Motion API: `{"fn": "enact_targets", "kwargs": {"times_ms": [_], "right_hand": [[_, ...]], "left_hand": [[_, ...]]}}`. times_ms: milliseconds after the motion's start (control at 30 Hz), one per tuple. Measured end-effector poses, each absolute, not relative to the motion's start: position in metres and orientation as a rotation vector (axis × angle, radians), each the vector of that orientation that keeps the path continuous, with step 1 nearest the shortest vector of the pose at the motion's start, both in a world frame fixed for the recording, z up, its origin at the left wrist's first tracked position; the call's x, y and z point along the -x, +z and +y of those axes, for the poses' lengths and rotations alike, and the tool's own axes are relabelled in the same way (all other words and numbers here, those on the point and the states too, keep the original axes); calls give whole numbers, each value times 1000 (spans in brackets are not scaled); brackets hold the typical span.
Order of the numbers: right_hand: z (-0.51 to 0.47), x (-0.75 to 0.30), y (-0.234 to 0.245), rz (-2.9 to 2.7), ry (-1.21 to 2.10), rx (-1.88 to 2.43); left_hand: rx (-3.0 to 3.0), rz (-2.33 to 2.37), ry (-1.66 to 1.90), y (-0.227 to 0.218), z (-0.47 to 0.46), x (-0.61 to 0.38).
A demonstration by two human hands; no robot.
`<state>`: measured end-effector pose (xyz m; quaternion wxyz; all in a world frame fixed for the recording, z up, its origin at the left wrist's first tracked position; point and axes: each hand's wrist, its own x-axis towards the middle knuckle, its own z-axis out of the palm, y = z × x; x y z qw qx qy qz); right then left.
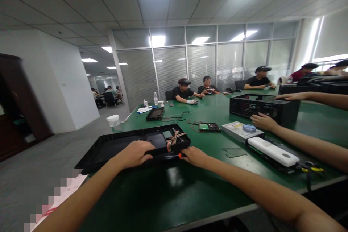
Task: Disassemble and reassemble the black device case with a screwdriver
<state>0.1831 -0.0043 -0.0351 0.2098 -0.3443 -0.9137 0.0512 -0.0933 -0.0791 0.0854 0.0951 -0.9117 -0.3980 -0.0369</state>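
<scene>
A long, shallow black casing (102, 145), which looks like a computer case panel, lies at an angle on the green table (174, 203). Striped ribbon cables (174, 139) are bundled inside its right end. My left hand (137, 154) grips the casing's near rim, fingers over the edge and thumb outside. By the near right corner, my right hand (194, 156) is closed around a screwdriver (179, 155) with an orange-red part showing. Its thin shaft points left along the casing's near side; most of the handle is hidden in my fingers.
On the right, another person's hands rest on a black computer case (285, 110). Nearer lie a metal drive (236, 130), a long white device (273, 151) and black-and-yellow pliers or scissors (312, 168). Beyond the casing are a green circuit board (208, 127), a bottle (156, 98) and a white tub (113, 120).
</scene>
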Motion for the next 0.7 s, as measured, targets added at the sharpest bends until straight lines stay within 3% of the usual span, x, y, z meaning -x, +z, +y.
{"fn": "enact_targets", "kwargs": {"times_ms": [133, 367, 533, 700], "right_hand": [[25, -196, -41, -2521, 186, 648], [67, -280, -55, -2300, 130, 1227], [82, -309, -51, -1973, 396, 1260], [61, -266, -45, -2095, 823, 1035]], "left_hand": [[2801, -1175, -135, 89, -119, 88], [2908, -1260, -60, 41, -164, 78], [2941, -1327, 21, 12, -159, 78], [3114, -1387, 255, 25, -109, 78]]}}
